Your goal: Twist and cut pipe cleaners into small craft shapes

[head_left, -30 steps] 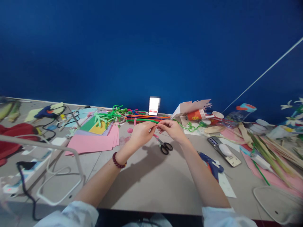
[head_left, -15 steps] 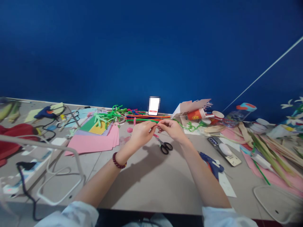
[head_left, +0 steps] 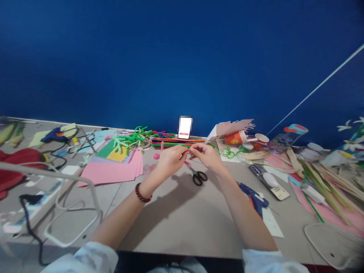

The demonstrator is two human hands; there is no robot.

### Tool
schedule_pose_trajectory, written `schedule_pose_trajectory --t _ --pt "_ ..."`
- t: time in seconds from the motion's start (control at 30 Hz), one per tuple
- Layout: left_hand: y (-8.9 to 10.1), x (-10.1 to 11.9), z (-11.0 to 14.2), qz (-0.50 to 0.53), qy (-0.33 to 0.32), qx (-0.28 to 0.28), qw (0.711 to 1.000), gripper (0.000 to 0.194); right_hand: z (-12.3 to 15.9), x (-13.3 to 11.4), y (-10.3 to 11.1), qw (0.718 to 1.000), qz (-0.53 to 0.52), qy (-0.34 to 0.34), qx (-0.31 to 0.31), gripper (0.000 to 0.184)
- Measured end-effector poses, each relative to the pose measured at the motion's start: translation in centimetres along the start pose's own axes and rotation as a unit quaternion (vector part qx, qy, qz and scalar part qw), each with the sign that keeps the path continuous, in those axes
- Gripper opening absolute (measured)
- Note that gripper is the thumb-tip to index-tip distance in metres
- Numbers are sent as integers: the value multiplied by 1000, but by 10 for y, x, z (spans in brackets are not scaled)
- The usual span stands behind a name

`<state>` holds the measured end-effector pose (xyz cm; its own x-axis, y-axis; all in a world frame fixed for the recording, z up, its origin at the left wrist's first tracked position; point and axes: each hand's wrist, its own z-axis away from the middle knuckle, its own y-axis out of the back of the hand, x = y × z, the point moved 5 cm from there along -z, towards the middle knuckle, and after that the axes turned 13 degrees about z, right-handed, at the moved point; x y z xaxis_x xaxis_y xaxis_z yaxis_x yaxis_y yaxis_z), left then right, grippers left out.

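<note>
My left hand (head_left: 173,157) and my right hand (head_left: 206,154) meet above the middle of the table, fingertips almost touching. Both are closed in a pinch on a small pink pipe cleaner (head_left: 189,150), mostly hidden by the fingers. Beside my left hand lies a pink fuzzy ball (head_left: 156,156), and a short pink fuzzy stem (head_left: 162,145) stands up behind that hand. Black-handled scissors (head_left: 198,177) lie below the hands, with a bit of pink fuzz (head_left: 187,163) by their blades.
Behind my hands are bundled coloured pipe cleaners (head_left: 170,143) and a lit phone (head_left: 184,127). Pink paper sheets (head_left: 110,171) and green pipe-cleaner shapes (head_left: 133,138) lie left. A blue glue gun (head_left: 257,201), another phone (head_left: 280,191) and an orange paper cup (head_left: 235,137) are right.
</note>
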<state>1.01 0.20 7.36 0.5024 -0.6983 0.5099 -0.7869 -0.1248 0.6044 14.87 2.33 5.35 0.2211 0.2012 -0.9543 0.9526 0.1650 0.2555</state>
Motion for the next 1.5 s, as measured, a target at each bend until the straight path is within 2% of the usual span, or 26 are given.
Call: schedule_pose_trajectory --t 0.3,0.5,0.9,1.03,1.17,1.3,1.37,1.5 --pt "3 0 -1 25 -16 13 999 18 0 -5 6 1000 6 4 -12 25" --pt "3 0 -1 44 -25 16 999 18 1 -6 9 999 51 10 -5 26" --pt "1 -1 2 33 -19 18 999 19 2 -11 6 997 65 33 -9 23" --pt "0 -3 3 -1 -19 30 999 19 2 -7 1 995 85 42 11 20" --pt "-3 -6 4 -31 -1 34 999 19 4 -5 -4 984 147 78 66 18" --pt "-4 -7 3 -31 31 17 999 21 4 -4 -4 968 207 97 101 18" --pt "-2 -6 1 1 50 -2 999 22 2 0 -2 975 187 82 91 19" --pt "-4 -2 -3 115 54 -86 988 26 -3 7 4 990 112 42 71 24"
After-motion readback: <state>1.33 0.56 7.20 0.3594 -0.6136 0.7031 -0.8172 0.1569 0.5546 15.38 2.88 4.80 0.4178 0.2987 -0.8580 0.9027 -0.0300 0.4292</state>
